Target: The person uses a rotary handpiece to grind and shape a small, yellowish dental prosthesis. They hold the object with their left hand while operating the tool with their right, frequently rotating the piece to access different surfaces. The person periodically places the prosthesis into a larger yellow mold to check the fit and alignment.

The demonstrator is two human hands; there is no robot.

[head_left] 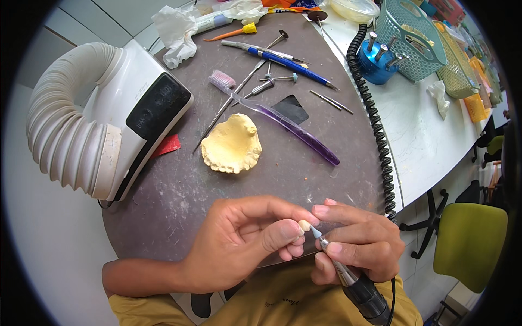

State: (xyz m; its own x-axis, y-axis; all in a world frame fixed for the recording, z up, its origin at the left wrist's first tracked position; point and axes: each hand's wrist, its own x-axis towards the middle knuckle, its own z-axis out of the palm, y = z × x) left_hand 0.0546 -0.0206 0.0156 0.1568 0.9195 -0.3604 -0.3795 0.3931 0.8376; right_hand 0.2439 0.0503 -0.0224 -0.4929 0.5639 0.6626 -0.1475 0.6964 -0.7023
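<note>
Between the thumb and fingers of my left hand (239, 239) is a small cream-coloured dental crown (304, 225). My right hand (361, 239) grips a rotary handpiece (345, 274) with a metal nose and black body. Its pale blue pointed polishing tip (316, 232) meets or nearly meets the crown's right side; whether they touch I cannot tell. Both hands are close together above the near table edge. Beyond them a yellow plaster dental model (231, 145) lies on the brown table mat (163, 223).
A purple toothbrush (296, 130), a blue pen-like tool (283, 64) and several metal instruments lie farther back. At left stands a white suction unit (136, 103) with a ribbed hose (60, 130). A coiled black cord (375, 119), blue bur holder (378, 57) and baskets (410, 41) are at right.
</note>
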